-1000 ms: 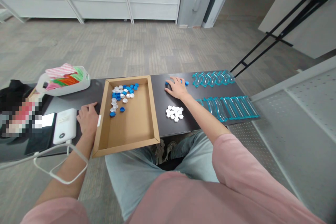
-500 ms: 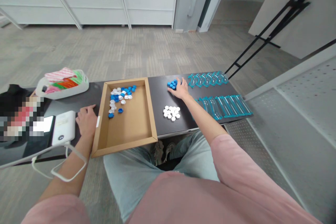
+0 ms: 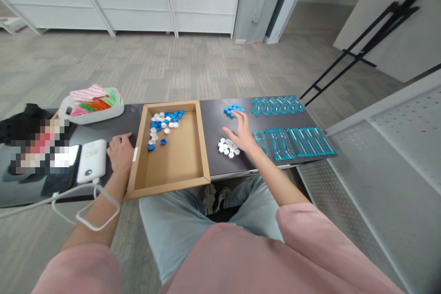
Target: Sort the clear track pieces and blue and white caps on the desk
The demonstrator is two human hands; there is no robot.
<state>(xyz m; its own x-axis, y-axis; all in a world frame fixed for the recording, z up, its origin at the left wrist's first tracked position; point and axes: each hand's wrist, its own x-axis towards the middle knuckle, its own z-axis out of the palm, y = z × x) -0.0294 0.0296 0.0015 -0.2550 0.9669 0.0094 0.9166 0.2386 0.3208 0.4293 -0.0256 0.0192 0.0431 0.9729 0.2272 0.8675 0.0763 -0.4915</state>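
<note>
My right hand (image 3: 243, 135) hovers over the dark table, fingers apart and holding nothing. Just beyond its fingertips lies a small group of blue hexagonal pieces (image 3: 231, 111). Below the thumb, nearer to me, is a heap of white hexagonal pieces (image 3: 228, 149). My left hand (image 3: 120, 152) rests on the table against the left side of a shallow cardboard box (image 3: 204, 147), with its fingers loosely bent and nothing seen in them. Inside the box, mixed blue and white pieces (image 3: 159, 125) lie towards the upper left.
Teal-edged clear curved pieces (image 3: 277, 105) and long strips (image 3: 303, 142) lie in rows at the right. On the left are a white basket (image 3: 120, 109) with colourful items, a white power bank (image 3: 91, 161) with cables, and a black phone (image 3: 55, 184).
My right hand has drawn back from the blue pieces towards me, and its fingers have spread. My left hand stays beside the box. The view has shifted slightly.
</note>
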